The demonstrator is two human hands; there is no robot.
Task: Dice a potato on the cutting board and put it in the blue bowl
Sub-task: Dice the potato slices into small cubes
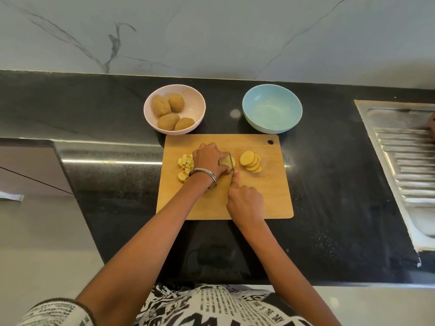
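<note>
Overhead, black counter point(329, 175), marble wall point(211, 31), perhaps steel drainboard point(404, 161).

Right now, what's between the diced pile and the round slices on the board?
In the head view, the left hand holding the potato piece, with the knife in the right hand cutting into it.

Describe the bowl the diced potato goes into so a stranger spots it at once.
On the black counter, find the wooden cutting board. Two bowls sit just behind it. Take the right one, the blue bowl: it holds nothing, while the pink bowl holds four whole potatoes.
</note>
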